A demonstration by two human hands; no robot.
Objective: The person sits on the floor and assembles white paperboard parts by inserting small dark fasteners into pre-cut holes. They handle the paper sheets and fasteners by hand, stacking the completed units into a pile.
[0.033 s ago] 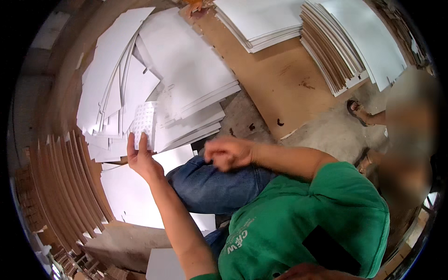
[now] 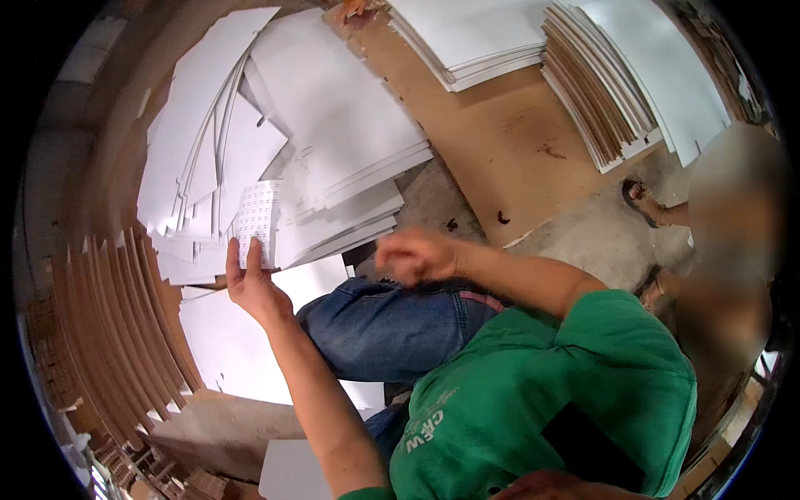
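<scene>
My left hand pinches the lower end of a narrow white sheet of printed labels between thumb and fingers. The sheet stands upright in front of a loose pile of white cardboard sheets. Over my jeans-clad knee, my right hand is raised with its fingers curled in. Motion blurs that hand, and whether anything sits in it does not show.
More white cardboard stacks lie on a brown board at the far side. Brown-edged sheets stand on edge at the left. Another person's foot is on the concrete floor at the right.
My right hand has shifted slightly to the right, away from the label sheet. The left hand and its sheet stay in nearly the same place.
</scene>
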